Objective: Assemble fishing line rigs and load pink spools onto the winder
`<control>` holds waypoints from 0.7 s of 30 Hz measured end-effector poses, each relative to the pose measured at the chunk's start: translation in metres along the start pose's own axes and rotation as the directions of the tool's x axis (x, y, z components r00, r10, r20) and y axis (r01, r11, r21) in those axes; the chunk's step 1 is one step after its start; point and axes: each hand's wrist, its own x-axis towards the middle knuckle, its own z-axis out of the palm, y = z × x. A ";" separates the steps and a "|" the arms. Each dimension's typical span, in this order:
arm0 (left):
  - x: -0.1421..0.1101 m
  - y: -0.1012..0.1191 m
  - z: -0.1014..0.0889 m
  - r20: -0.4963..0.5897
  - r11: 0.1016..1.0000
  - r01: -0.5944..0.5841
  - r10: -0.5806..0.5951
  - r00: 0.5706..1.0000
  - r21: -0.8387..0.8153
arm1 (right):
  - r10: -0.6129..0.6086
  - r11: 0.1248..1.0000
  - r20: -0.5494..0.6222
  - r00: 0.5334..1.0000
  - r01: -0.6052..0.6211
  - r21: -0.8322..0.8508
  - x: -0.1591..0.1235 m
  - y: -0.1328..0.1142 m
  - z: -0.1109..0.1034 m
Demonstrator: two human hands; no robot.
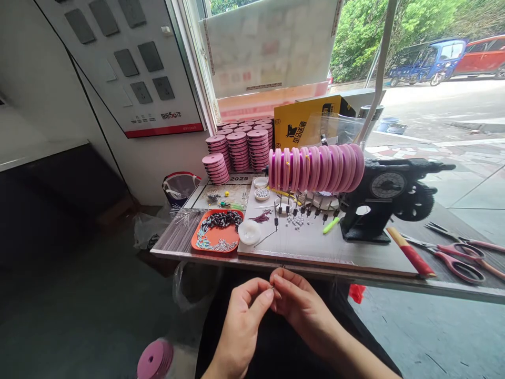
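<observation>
- Pinches a tiny thing (273, 288), hard to make out, with left hand (242, 318) and right hand (300, 305), near.
- See, farther off, orange tray (211, 236) left, black machine (376, 204) right.

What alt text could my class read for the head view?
A person's bare left hand and right hand hold a tiny unidentifiable item at their fingertips. Beyond them, a grey wood-grain table bears a black metal machine carrying round pink spools, and an orange squarish tray of small black and teal pieces.
</observation>
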 end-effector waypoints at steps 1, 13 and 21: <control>0.000 0.001 -0.001 0.003 1.000 -0.002 0.002 1.000 0.009 | -0.003 1.000 0.000 1.000 0.003 -0.007 0.000 0.000 0.000; 0.061 0.045 -0.001 0.180 0.964 0.034 0.015 0.984 -0.265 | -0.201 0.716 0.107 0.974 0.220 -0.662 -0.008 0.000 -0.015; 0.059 0.048 0.015 0.218 0.944 0.038 0.036 0.975 -0.328 | -0.194 0.645 0.148 0.970 0.240 -0.726 -0.008 -0.003 -0.024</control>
